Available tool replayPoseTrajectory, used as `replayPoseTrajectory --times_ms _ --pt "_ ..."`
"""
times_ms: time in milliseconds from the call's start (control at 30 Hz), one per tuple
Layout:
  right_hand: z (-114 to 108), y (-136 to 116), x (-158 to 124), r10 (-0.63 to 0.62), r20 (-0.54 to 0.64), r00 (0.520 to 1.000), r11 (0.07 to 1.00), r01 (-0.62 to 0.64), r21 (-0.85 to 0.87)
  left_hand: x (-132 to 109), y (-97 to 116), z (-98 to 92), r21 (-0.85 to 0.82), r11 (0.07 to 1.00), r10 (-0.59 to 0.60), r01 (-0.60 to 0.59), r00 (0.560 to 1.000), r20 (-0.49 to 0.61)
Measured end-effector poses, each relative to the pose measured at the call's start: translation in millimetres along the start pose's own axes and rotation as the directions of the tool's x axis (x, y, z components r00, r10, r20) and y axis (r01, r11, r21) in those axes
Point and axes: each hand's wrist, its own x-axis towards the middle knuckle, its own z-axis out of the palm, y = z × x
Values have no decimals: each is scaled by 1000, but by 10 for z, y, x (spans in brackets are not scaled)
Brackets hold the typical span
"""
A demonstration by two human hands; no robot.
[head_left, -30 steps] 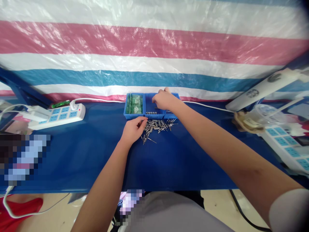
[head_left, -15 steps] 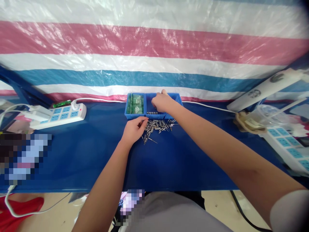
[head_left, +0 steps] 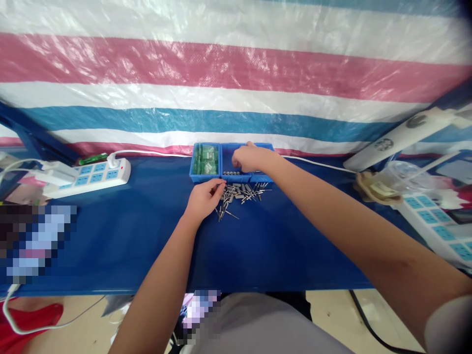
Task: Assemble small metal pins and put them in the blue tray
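Note:
A pile of loose metal pieces (head_left: 239, 192), thin rivet-like pins and short grey cylinders, lies on the blue table in front of the bins. At its left edge my left hand (head_left: 203, 200) has thumb and forefinger pinched together; a small dark bit at the tips is too small to name. My right hand (head_left: 251, 158) is over the middle blue bin (head_left: 228, 147), its fingers curled closed, and what they hold is hidden. Several small round metal parts (head_left: 231, 173) sit in a row at that bin's near side. The right blue bin (head_left: 263, 177) is partly hidden by my wrist.
A left blue bin (head_left: 192, 164) holds green-tinted plastic packets (head_left: 207, 160). White power strips stand at the left (head_left: 94, 178) and right (head_left: 435, 221). A plastic cup (head_left: 401, 174) and a white tube (head_left: 387, 140) are at the right. A striped sheet (head_left: 221, 64) hangs behind.
My right hand has shifted slightly right and toward me over the bins. My left hand keeps its pinch beside the pile. The whole view has moved a little.

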Motion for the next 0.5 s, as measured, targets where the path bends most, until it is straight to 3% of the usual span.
replayPoseTrajectory --times_ms 200,500 --pt "17 27 -49 -12 9 1000 988 10 151 6 10 -9 7 1000 12 -12 1000 -3" --pt "82 87 -31 -70 -15 997 983 71 170 6 15 -10 1 1000 -2 2 1000 -3"
